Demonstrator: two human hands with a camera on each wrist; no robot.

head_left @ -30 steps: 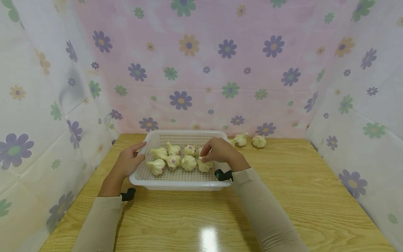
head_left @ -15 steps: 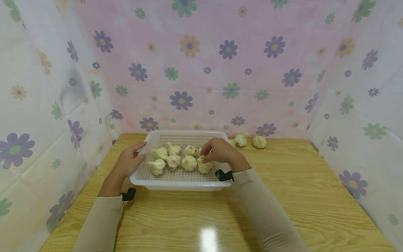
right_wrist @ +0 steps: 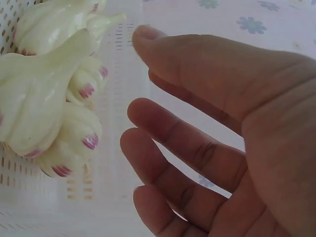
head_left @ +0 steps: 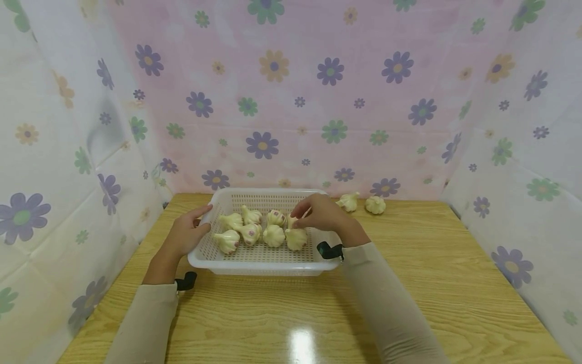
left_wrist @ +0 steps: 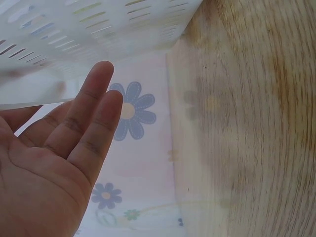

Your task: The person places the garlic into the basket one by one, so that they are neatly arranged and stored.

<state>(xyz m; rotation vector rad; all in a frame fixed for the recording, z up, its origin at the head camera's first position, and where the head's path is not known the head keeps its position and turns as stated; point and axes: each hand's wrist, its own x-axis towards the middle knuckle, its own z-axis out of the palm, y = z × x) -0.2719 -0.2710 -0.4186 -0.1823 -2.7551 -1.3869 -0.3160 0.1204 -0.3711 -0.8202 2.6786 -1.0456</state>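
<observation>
Right hand (head_left: 322, 213) loosely spread near garlic bulbs (head_left: 274, 236), left hand (head_left: 184, 233) gripping basket (head_left: 263, 265) (white, slotted), shiny wood-grain table (head_left: 245, 323), flowered drapes (head_left: 295, 121).

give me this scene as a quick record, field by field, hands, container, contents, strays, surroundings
left hand: left hand holds the left rim of the white basket
right hand: right hand is over the basket's right side, fingers apart, holding nothing
contents: at least seven garlic bulbs, some pink-marked, one partly hidden
strays: two loose bulbs right of the basket, near the back edge
surface: wood-grain table
backdrop: flowered cloth
</observation>
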